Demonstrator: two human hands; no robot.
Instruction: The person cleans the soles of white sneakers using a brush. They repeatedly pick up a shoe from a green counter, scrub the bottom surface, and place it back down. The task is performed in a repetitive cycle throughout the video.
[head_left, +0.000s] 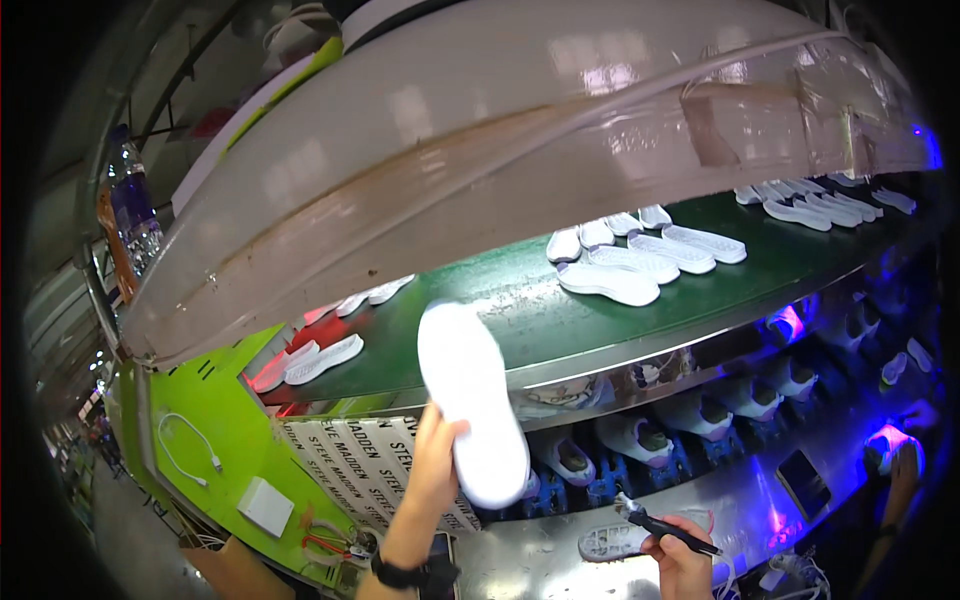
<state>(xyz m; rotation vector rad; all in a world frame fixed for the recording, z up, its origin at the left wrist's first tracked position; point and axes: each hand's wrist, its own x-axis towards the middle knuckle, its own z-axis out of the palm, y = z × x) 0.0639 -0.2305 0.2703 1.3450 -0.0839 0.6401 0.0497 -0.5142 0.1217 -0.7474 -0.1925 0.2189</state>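
Beyond your raised left hand (pixel 437 455), white textured shoe soles (pixel 608 284) lie on a green conveyor belt (pixel 690 295); right of your lower right hand (pixel 682 560), a flat black phone (pixel 803 485) rests on the shiny metal surface (pixel 535 560). Your left grips a long white sole (pixel 475 390), tilted above it; your right clasps a black-handled brush (pixel 668 529).

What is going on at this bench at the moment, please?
A person's left hand holds up a white shoe sole, while the right hand grips a black-handled tool, its tip apart from that sole. More white soles lie on the green surface beyond, and a row of shoes stands on the level below.
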